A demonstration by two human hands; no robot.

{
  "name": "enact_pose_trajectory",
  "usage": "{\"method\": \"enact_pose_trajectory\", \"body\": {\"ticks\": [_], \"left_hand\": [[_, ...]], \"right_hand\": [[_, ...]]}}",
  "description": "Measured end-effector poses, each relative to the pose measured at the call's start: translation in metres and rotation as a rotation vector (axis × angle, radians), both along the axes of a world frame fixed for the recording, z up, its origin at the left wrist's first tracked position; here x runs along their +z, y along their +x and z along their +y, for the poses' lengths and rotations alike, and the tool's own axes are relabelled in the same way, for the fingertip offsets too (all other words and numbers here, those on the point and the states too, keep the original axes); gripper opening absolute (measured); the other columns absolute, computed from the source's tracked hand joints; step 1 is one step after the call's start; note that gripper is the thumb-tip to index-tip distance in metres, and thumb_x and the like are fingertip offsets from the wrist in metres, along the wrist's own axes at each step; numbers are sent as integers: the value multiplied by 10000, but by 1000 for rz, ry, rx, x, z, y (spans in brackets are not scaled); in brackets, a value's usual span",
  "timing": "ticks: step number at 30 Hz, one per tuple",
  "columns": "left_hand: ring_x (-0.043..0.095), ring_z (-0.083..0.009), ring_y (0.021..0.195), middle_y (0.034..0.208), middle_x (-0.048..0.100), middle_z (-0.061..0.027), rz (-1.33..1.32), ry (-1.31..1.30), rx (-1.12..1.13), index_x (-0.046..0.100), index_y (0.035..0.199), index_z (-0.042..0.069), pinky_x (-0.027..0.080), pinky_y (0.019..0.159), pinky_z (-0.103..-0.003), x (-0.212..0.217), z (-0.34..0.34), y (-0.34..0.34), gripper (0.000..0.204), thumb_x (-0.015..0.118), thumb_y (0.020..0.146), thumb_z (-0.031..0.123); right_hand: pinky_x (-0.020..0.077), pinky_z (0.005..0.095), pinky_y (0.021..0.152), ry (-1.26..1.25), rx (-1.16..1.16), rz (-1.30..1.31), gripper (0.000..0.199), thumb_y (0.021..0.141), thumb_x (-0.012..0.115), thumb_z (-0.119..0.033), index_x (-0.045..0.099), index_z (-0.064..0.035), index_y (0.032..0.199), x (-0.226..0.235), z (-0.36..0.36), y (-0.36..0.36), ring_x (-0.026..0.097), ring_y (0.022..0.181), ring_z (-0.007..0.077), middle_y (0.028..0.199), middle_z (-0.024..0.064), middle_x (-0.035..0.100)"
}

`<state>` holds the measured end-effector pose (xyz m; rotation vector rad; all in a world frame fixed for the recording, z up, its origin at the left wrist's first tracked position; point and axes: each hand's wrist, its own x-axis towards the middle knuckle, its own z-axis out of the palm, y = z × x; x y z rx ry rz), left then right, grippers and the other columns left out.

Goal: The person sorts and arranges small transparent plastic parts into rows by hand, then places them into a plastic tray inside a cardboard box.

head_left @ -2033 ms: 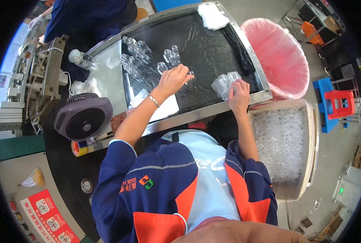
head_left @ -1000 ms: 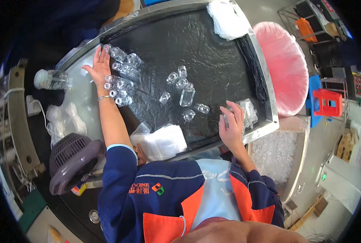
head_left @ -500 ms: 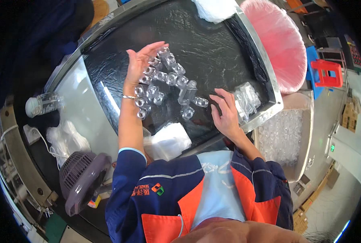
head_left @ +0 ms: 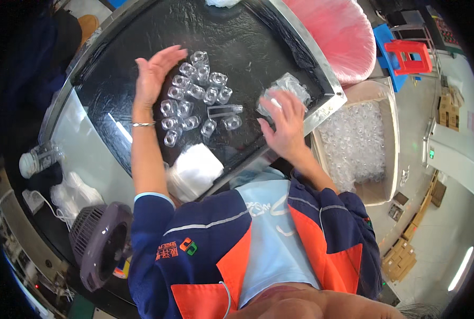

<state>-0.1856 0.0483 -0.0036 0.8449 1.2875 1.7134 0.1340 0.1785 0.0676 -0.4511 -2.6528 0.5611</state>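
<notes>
Black tray (head_left: pixel 279 48) | clear parts (head_left: pixel 194 95) beside left hand (head_left: pixel 154 74) | long piece (head_left: pixel 225 110) lies crosswise

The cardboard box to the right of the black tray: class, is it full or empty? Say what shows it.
Far from empty. The cardboard box stands open at the top, and small clear plastic pieces cover most of its inside. How deep they lie cannot be told.

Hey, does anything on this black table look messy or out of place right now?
Nothing looks damaged. The small clear plastic parts lie loose in a heap, tipped every which way, beside the left hand. The right hand touches a crumpled clear bag near the table's metal edge.
</notes>
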Motion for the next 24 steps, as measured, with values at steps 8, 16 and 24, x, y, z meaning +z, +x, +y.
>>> {"method": "enact_pose_trajectory", "body": {"ticks": [8, 16, 24], "left_hand": [[628, -229, 1004, 1087, 654, -154, 363, -222, 785, 596, 1136, -51, 468, 922, -342, 40, -135, 61, 522, 261, 1045, 339], [603, -205, 642, 808, 622, -95, 838, -618, 691, 632, 907, 27, 491, 599, -310, 51, -147, 249, 153, 711, 796, 94], [647, -193, 648, 737, 652, -114, 660, -831, 599, 651, 891, 23, 498, 559, -327, 21, -158, 256, 186, 731, 787, 154]], "right_hand": [[346, 582, 962, 32, -161, -406, 892, 696, 776, -443, 350, -216, 1447, -30, 57, 19, 328, 1292, 475, 1455, 270, 269], [374, 547, 939, 273, -315, -376, 784, 723, 756, -434, 434, -195, 1397, -35, 92, 28, 445, 1157, 438, 1343, 285, 391], [460, 414, 900, 46, 251, 139, 638, 742, 755, -191, 497, -148, 1324, -4, -4, 2, 529, 1086, 322, 1261, 137, 485]]}}
